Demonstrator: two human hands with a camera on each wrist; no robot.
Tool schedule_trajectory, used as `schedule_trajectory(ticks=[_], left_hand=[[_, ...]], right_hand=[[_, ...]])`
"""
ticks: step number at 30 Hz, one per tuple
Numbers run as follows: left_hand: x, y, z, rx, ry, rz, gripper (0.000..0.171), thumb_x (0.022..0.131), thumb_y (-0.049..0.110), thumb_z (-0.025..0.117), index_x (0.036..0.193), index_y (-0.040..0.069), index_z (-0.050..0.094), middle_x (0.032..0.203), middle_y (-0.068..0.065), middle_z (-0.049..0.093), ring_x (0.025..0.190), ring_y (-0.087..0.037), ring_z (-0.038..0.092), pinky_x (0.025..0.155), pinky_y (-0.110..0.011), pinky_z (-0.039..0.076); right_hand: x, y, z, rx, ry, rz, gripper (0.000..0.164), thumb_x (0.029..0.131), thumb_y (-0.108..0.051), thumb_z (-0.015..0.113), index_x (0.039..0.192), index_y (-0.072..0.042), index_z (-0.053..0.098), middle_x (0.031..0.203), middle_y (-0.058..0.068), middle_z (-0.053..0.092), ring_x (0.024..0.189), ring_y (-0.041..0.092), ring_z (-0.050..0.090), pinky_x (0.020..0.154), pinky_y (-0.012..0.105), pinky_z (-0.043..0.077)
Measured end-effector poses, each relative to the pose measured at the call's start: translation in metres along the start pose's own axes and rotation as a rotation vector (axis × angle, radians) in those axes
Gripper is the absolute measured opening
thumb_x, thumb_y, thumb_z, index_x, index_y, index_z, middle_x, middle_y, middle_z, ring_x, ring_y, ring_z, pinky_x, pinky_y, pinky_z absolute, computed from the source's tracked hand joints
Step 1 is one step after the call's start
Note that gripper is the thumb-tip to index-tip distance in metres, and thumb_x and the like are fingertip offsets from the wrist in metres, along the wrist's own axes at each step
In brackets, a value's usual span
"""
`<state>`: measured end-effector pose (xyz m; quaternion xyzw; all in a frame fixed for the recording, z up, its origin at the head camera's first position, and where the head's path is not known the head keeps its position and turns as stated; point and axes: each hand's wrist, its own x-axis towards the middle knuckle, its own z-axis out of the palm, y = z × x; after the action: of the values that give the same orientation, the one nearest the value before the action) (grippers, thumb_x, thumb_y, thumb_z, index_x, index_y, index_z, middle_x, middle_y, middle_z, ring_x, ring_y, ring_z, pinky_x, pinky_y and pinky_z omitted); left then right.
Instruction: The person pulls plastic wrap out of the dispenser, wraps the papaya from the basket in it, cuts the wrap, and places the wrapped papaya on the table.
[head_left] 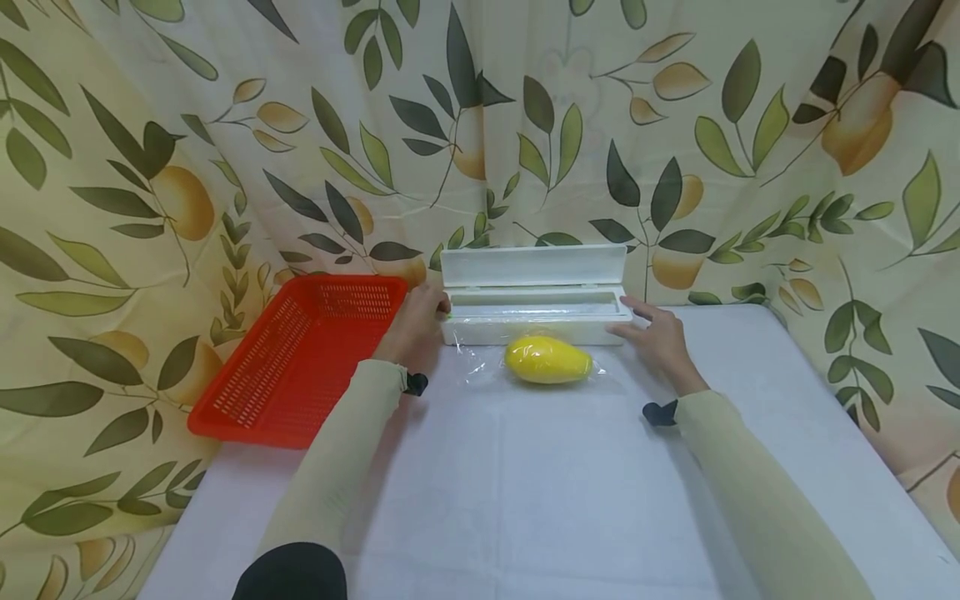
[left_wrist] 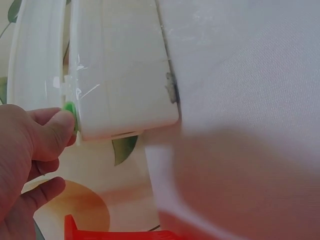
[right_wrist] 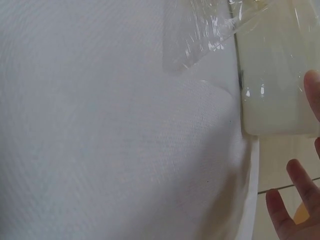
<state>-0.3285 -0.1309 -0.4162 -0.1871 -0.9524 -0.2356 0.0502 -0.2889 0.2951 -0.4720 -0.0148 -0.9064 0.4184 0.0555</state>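
Note:
A white cling film dispenser (head_left: 532,333) stands at the back of the table with its lid (head_left: 534,267) raised. In front of it lies a yellow, oblong fruit-like item (head_left: 549,360) under clear cling film (head_left: 472,360) that trails from the dispenser. My left hand (head_left: 416,321) is at the dispenser's left end. Its thumb and forefinger pinch a small green slider (left_wrist: 71,112) there, with the other fingers loosely bent. At the opposite end my right hand (head_left: 660,337) holds the dispenser by its corner, thumb at the front and forefinger farther back. Its other fingers (right_wrist: 300,180) are spread off the box.
A red plastic basket (head_left: 300,417) with slotted walls stands on the left, close to my left forearm. White cloth covers the table (head_left: 517,492). A leaf-and-fruit patterned curtain (head_left: 570,150) hangs right behind the dispenser and along both sides.

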Motion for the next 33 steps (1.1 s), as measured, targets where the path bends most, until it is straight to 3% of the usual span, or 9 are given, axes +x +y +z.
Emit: schedule_trajectory(ticks=[10, 20, 33], left_hand=[[-0.003, 0.001, 0.000, 0.041, 0.013, 0.019, 0.011, 0.093, -0.002, 0.071, 0.101, 0.003, 0.077, 0.097, -0.010, 0.062, 0.097, -0.026, 0.052, 0.090, -0.036, 0.051], [-0.004, 0.000, -0.002, 0.069, 0.007, 0.037, 0.010, 0.094, 0.003, 0.073, 0.102, 0.003, 0.079, 0.097, -0.010, 0.069, 0.097, -0.027, 0.052, 0.093, -0.038, 0.048], [-0.011, 0.002, -0.004, 0.059, 0.026, -0.017, 0.017, 0.095, 0.004, 0.073, 0.111, 0.004, 0.078, 0.103, -0.010, 0.069, 0.100, -0.026, 0.052, 0.093, -0.037, 0.050]], right_hand=[[0.000, -0.004, -0.002, -0.058, -0.030, -0.006, 0.082, 0.088, -0.047, 0.080, 0.157, -0.018, 0.044, 0.157, 0.025, 0.042, 0.145, 0.047, 0.035, 0.114, 0.067, 0.029], [0.001, -0.006, -0.004, -0.071, -0.053, -0.014, 0.082, 0.088, -0.046, 0.080, 0.157, -0.016, 0.044, 0.158, 0.023, 0.040, 0.148, 0.047, 0.031, 0.114, 0.069, 0.028], [0.002, -0.008, -0.011, -0.115, -0.103, -0.031, 0.078, 0.093, -0.037, 0.077, 0.158, -0.014, 0.040, 0.158, 0.024, 0.040, 0.140, 0.051, 0.039, 0.108, 0.069, 0.036]])
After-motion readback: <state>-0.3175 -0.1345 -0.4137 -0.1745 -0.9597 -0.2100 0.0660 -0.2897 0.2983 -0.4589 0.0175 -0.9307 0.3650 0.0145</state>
